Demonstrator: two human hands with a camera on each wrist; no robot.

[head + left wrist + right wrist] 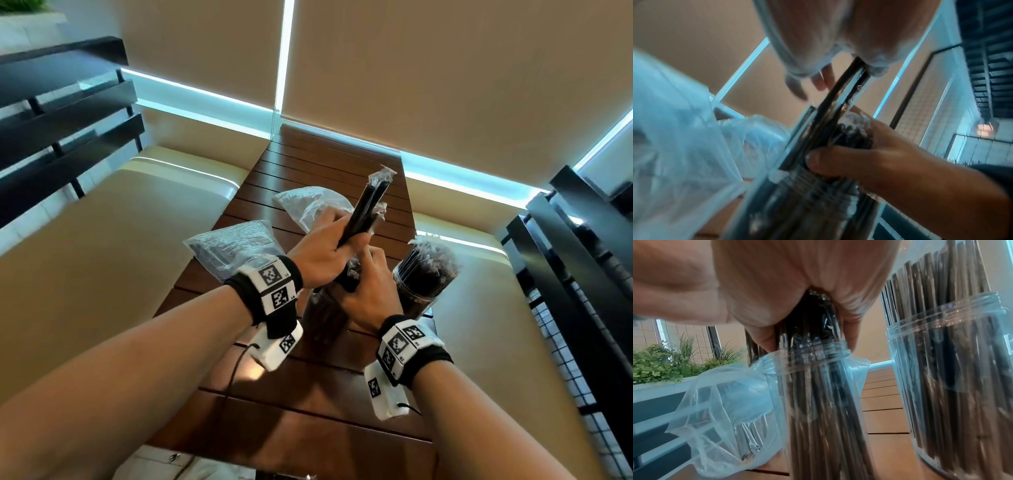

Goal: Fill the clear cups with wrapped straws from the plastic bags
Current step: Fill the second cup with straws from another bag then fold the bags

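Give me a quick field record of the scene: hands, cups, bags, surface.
left hand: grips a few wrapped straws, tips pointing up and away
right hand: fingers curled round the straw tops at the near cup's mouth
near cup: upright, partly filled
far cup: upright, packed with straws, to the right
plastic bags: two, lying left of the cups
surface: slatted wooden table

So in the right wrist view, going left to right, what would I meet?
Green plants → plastic bag → clear cup being filled with wrapped straws → full cup of straws.
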